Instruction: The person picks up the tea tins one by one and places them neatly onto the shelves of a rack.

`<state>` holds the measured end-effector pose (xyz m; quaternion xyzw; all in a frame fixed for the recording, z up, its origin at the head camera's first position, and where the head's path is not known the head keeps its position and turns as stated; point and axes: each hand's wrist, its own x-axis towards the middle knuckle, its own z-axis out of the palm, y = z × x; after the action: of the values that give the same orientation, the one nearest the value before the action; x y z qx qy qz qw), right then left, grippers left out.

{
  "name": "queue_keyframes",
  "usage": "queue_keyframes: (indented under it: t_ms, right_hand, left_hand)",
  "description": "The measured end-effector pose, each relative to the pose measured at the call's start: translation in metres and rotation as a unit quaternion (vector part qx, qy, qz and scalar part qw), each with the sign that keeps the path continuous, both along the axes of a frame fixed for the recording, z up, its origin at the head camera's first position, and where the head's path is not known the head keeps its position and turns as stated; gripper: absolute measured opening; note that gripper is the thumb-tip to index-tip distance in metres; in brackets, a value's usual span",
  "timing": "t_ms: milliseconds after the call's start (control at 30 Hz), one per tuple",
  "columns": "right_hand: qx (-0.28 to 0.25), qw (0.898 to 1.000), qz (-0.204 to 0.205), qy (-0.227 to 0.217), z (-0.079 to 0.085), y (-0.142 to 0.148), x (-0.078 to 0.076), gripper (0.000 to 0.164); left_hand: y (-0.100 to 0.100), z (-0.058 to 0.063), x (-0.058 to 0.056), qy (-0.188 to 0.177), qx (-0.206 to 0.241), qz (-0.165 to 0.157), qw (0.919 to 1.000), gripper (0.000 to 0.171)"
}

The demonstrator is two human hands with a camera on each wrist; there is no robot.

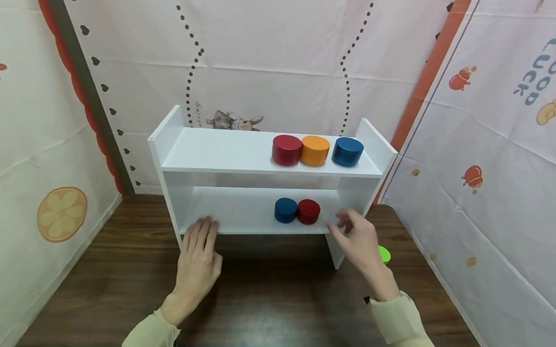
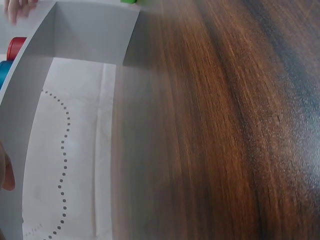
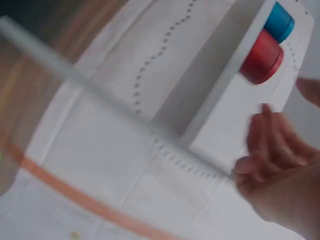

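Note:
A white two-tier shelf [image 1: 242, 210] stands on the brown table. My left hand [image 1: 197, 263] rests straight fingers on the front edge of its lower board, at the left end. Near that board's right end is my right hand [image 1: 359, 244], fingers loosely bent and nothing between them. Left of it, a small blue cylinder [image 1: 286, 210] and a small red cylinder [image 1: 309, 211] sit side by side. Larger red [image 1: 287, 150], orange [image 1: 315, 150] and blue cylinders [image 1: 348, 151] occupy the upper board's right half. In the right wrist view, the fingers [image 3: 262, 135] are blurred beside the red cylinder [image 3: 262, 59].
On the table [image 1: 264, 306], a bright green round piece [image 1: 384, 254] lies right of the shelf, partly behind my right wrist. Patterned white cloth [image 1: 274, 56] hangs behind the shelf and along both sides. The shelf's right side panel [image 1: 374, 165] rises beside my right hand.

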<state>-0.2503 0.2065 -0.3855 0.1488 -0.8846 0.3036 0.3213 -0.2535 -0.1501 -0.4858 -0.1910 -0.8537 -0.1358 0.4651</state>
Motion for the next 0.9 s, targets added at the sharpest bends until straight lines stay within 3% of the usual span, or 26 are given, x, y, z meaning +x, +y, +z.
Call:
queue_keyframes:
  t_ms: [67,133,200,267,333,433,567,633,733,900]
  right_hand:
    - [-0.021,0.998,0.004,0.064,-0.01,0.016,0.007,0.012]
    - [-0.041,0.994,-0.006,0.102,-0.021,0.032,0.012,0.008]
    - [-0.051,0.991,-0.034,0.116,-0.031,0.05,0.014,0.009]
    - [-0.049,0.99,-0.08,0.103,-0.043,0.068,0.011,0.007]
    - [-0.033,0.99,-0.128,0.059,-0.055,0.085,0.008,0.011]
    - [0.011,0.98,-0.187,-0.06,-0.073,0.107,0.002,0.036]
    - [0.08,0.95,-0.197,-0.228,-0.09,0.126,-0.002,0.075]
    - [0.102,0.937,-0.182,-0.281,-0.095,0.132,-0.005,0.087]
    - [0.114,0.925,-0.166,-0.322,-0.104,0.137,-0.009,0.091]
    - [0.111,0.927,-0.16,-0.319,-0.116,0.139,-0.019,0.08]
  left_hand:
    - [0.0,-0.001,0.001,0.004,0.003,0.0,1.0,0.058]
    - [-0.001,-0.002,0.001,0.01,0.007,0.0,0.9999,0.058]
    - [-0.002,-0.002,0.002,0.011,0.009,0.002,0.9999,0.057]
    - [-0.003,-0.001,0.002,0.01,0.01,0.003,0.9999,0.057]
    - [-0.004,-0.001,0.002,0.01,0.01,0.003,0.9999,0.057]
    - [-0.004,0.0,0.001,0.011,0.012,-0.001,0.9999,0.057]
    - [-0.003,0.0,0.0,0.013,0.013,-0.005,0.9998,0.057]
    - [-0.002,-0.001,0.0,0.01,0.015,-0.008,0.9998,0.057]
    - [-0.001,-0.001,-0.001,0.007,0.016,-0.013,0.9998,0.057]
    - [0.0,-0.001,-0.002,0.013,0.014,-0.018,0.9997,0.058]
